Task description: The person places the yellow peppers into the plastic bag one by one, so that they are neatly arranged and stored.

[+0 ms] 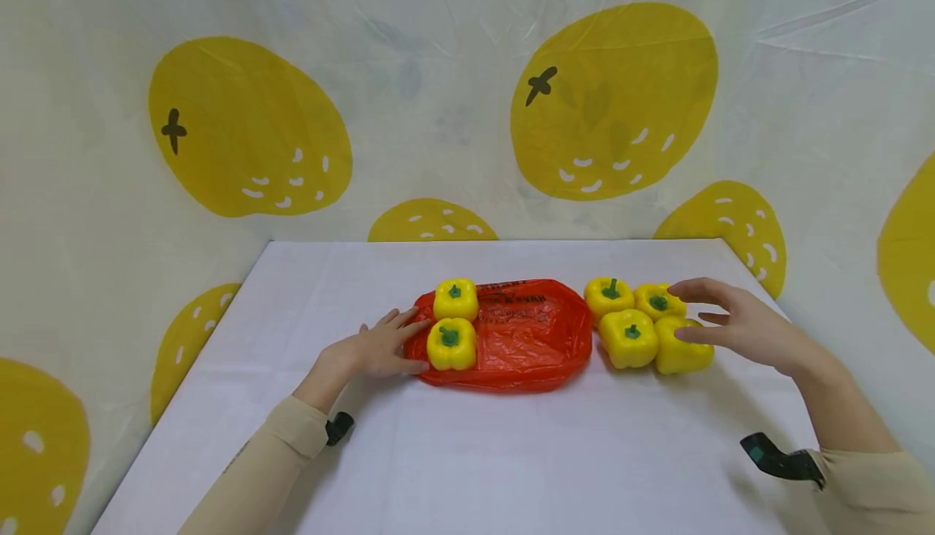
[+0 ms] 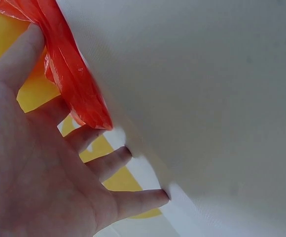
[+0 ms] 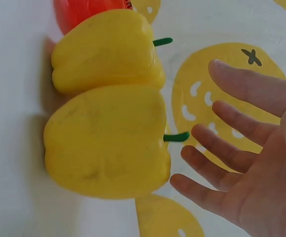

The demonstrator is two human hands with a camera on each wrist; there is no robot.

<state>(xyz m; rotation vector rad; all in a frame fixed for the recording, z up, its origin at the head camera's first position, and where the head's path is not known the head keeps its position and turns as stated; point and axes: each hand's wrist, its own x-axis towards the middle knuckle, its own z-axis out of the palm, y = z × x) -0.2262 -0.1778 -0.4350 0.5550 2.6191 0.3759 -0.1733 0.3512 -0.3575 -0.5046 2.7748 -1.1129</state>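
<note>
A red plastic bag [image 1: 533, 348] lies flat on the table, with dark print near its back edge. Two yellow bell peppers with green stems sit on its left part, a back one [image 1: 455, 301] and a front one [image 1: 450, 348]. My left hand [image 1: 380, 350] rests at the bag's left edge, fingers spread and touching the red plastic [image 2: 76, 81]. Several more yellow bell peppers [image 1: 628, 340] stand grouped just right of the bag. Over the rightmost pepper [image 1: 687, 348] hovers my right hand [image 1: 741, 324], its fingers apart and holding nothing; in the right wrist view its fingertips are close to a pepper [image 3: 106, 143].
A white cloth covers the table [image 1: 511, 454]. Behind it hangs a pale curtain [image 1: 438, 113] printed with large yellow fruit. A dark strap [image 1: 785, 463] with a camera is on the right wrist, another [image 1: 339, 428] on the left.
</note>
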